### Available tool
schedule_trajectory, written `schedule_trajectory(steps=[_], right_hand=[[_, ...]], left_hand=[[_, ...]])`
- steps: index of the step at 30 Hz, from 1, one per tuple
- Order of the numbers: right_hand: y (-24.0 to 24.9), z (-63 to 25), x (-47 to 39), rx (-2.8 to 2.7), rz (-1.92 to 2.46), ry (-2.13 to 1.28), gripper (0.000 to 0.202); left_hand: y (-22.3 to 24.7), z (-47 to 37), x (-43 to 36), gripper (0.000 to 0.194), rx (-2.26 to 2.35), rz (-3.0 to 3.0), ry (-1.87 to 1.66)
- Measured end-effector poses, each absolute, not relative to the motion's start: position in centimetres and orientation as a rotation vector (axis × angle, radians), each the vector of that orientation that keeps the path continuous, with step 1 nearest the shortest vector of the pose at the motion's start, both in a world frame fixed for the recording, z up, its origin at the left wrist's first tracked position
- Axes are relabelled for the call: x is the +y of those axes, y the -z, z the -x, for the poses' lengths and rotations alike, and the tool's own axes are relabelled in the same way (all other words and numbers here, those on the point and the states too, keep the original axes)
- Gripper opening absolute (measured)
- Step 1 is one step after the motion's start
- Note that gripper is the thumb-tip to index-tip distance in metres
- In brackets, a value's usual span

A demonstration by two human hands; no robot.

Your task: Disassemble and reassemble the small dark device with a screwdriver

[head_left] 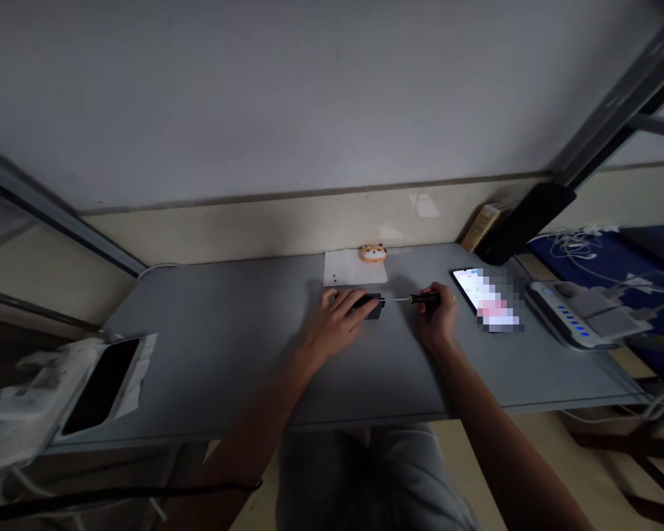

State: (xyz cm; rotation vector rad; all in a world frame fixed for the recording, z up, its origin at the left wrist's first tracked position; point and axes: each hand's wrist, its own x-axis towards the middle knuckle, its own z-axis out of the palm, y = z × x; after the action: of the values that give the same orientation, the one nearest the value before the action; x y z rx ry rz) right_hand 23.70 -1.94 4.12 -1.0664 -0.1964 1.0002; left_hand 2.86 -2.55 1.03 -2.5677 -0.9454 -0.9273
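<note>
My left hand [340, 321] holds a small dark box-shaped object [374, 313] against the grey table, fingers over its top; its exact kind I cannot make out. In my right hand [440, 317] is a screwdriver [425, 298] with a black and yellow handle, gripped in closed fingers. Its thin metal shaft points left, and the tip meets the right side of the dark object. Just behind lies a white sheet of paper [350, 268] with a few tiny dark specks on its left part. An orange-and-white animal-faced case [372, 254] rests on the paper's back right corner.
A lit phone [484, 299] lies right of my right hand. Farther right is a power strip [569, 317] with plugs and cables. A black cylinder [523, 225] and a book [482, 227] lean at the back right. A dark-screened tablet [102, 387] lies at the table's [226, 317] left edge.
</note>
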Motion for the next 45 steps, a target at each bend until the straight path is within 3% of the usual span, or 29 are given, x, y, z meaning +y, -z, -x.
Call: schedule_trajectory(steps=[9,18,23,35,45], right_hand=[[-3.6,-24.4,-1.7,-0.238,1.01,-0.989,0.031],[-3.5,-24.1,-1.8,-0.226,1.018,-0.998,0.026],[-2.1,-23.1,-0.7,-0.392,1.19,-0.889,0.038],[-3.1,-20.3,3.8,-1.004,1.203,-1.052,0.071],[-2.4,-20.2,3.7,-1.033,1.163,-1.141,0.067]], left_hand=[[-1.0,-2.9,-2.6,0.045,-0.953,2.604,0.898],[-1.9,-3.2,-2.5,0.029,-0.934,2.594,0.993],[-2.1,-2.8,-2.2,0.032,-0.92,2.629,1.02],[-2.7,-1.2,-2.1,0.043,-1.11,2.782,1.27],[-2.5,-0.5,-1.7,0.028,-1.281,2.868,1.525]])
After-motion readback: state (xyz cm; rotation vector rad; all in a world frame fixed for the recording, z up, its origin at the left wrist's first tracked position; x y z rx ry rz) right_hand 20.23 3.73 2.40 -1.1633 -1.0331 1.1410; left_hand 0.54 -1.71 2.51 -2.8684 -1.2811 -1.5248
